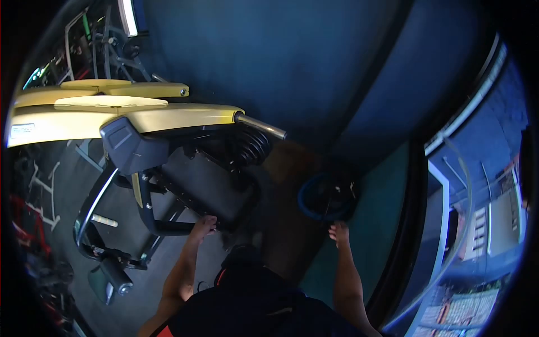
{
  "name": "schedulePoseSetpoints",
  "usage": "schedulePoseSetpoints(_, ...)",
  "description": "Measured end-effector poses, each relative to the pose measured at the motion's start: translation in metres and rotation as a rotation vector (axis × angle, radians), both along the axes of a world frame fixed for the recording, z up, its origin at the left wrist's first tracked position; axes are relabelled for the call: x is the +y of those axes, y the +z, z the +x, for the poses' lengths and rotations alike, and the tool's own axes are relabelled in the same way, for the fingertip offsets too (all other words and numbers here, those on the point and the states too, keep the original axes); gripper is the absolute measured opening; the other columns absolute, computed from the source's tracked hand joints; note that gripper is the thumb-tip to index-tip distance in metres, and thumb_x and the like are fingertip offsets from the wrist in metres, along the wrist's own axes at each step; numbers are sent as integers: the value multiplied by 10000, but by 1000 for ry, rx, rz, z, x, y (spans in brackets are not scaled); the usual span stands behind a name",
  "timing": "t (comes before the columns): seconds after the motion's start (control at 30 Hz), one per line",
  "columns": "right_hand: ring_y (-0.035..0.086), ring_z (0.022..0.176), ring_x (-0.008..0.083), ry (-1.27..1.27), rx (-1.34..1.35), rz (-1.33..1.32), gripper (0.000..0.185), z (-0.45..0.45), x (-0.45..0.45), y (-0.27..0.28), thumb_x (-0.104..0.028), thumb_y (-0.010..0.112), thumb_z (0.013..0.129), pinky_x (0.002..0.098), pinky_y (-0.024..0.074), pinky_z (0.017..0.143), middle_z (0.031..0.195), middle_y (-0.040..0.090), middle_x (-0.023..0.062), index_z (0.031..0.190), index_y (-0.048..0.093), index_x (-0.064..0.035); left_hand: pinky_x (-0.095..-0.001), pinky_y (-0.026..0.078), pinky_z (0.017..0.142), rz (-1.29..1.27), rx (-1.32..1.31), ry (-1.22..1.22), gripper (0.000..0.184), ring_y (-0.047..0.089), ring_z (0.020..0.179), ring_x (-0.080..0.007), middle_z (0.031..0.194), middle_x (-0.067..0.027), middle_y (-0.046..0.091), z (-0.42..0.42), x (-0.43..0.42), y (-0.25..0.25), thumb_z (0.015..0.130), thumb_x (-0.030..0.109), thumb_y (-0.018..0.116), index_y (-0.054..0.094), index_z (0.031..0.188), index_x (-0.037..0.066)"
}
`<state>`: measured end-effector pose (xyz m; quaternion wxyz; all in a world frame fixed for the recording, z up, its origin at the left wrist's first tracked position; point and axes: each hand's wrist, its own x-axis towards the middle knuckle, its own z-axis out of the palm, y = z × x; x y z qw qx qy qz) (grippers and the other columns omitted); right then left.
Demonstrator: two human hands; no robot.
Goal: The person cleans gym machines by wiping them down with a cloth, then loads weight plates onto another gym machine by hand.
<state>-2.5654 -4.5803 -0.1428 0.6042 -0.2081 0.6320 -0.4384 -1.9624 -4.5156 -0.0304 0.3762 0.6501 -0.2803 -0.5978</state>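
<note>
My left hand (205,226) is closed, its fingers curled together next to the black lower tube (168,227) of a gym machine; whether it touches the tube or holds something small, I cannot tell. On the other side, my right hand (338,232) has its fingers drawn in, just below a round blue-rimmed thing (304,209) on the dark floor. A thin dark line runs up from near these fingers towards that rim, too dim to name. Dark contents inside the rim are hard to make out.
The yellow gym machine (185,117) reaches in from the left, with a metal bar (263,126) sticking out and black weight plates (252,147) below. A dark blue wall (269,50) stands ahead. Windows (477,224) line the right side. More gym frames (101,45) stand behind left.
</note>
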Motion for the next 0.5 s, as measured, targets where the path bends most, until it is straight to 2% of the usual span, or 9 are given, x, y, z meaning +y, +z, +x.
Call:
schedulePoseSetpoints(0.03, 619, 690, 168, -16, 241, 13, 222, 56, -44, 87, -235, 573, 919, 294, 510, 578, 867, 627, 58, 1088, 577, -91, -383, 518, 861, 33, 12, 35, 308, 596, 1036, -233, 1125, -93, 601, -10, -19, 15, 947, 233, 549, 563, 1197, 54)
schedulePoseSetpoints(0.1, 631, 760, 168, 140, 163, -158, 277, 84, -114, 102, -295, 577, 928, 286, 524, 640, 918, 641, 68, 1117, 575, -92, -400, 514, 887, 44, 68, 61, 335, 591, 1070, -271, 1180, -118, 578, -27, -60, 17, 964, 223, 505, 527, 1251, 51)
schedulePoseSetpoints(0.17, 634, 763, 171, 268, 102, -180, 284, 110, -166, 103, -299, 568, 934, 286, 526, 649, 926, 645, 71, 1129, 570, -92, -419, 507, 905, -21, 166, 52, 356, 583, 1094, -286, 1217, -126, 556, -44, -112, 11, 965, 225, 497, 501, 1272, 46)
schedulePoseSetpoints(0.2, 636, 764, 172, 334, 72, -189, 287, 122, -193, 107, -300, 564, 937, 286, 528, 653, 929, 647, 72, 1135, 567, -92, -416, 505, 899, -34, 244, 61, 377, 585, 1061, -265, 1207, -126, 559, -56, -142, 6, 946, 249, 538, 510, 1270, 59)
schedulePoseSetpoints(0.23, 635, 765, 172, 368, 87, -103, 286, 133, -213, 113, -296, 552, 943, 288, 528, 651, 930, 646, 73, 1142, 565, -92, -414, 503, 892, -57, 319, 81, 401, 588, 1028, -245, 1197, -125, 562, -68, -174, 4, 928, 274, 579, 518, 1269, 72)
schedulePoseSetpoints(0.3, 634, 767, 170, 487, 110, 48, 290, 143, -241, 102, -297, 542, 947, 292, 525, 646, 936, 645, 71, 1151, 564, -93, -448, 493, 916, -56, 345, 60, 424, 567, 1111, -289, 1264, -145, 524, -97, -233, 12, 960, 290, 535, 459, 1307, 59)
schedulePoseSetpoints(0.37, 631, 773, 166, 613, 183, 102, 298, 148, -296, 98, -305, 546, 944, 296, 518, 642, 945, 645, 65, 1152, 565, -94, -460, 492, 904, -48, 284, 71, 613, 567, 1099, -297, 1268, -167, 518, -132, -294, 40, 930, 412, 581, 374, 1381, 53)
schedulePoseSetpoints(0.43, 629, 778, 161, 704, 291, 123, 302, 144, -329, 93, -312, 554, 941, 301, 512, 641, 953, 645, 58, 1150, 566, -94, -425, 491, 912, -30, 131, 110, 862, 552, 1128, -304, 1270, -198, 514, -158, -345, 47, 877, 531, 608, 236, 1451, 6)
schedulePoseSetpoints(0.5, 627, 788, 163, 741, 327, 140, 307, 157, -380, 95, -314, 563, 938, 304, 507, 643, 957, 645, 57, 1150, 565, -93, -393, 430, 984, -164, -50, 140, 953, 483, 1227, -339, 1323, -262, 464, -172, -384, 46, 867, 532, 613, 146, 1432, -76)
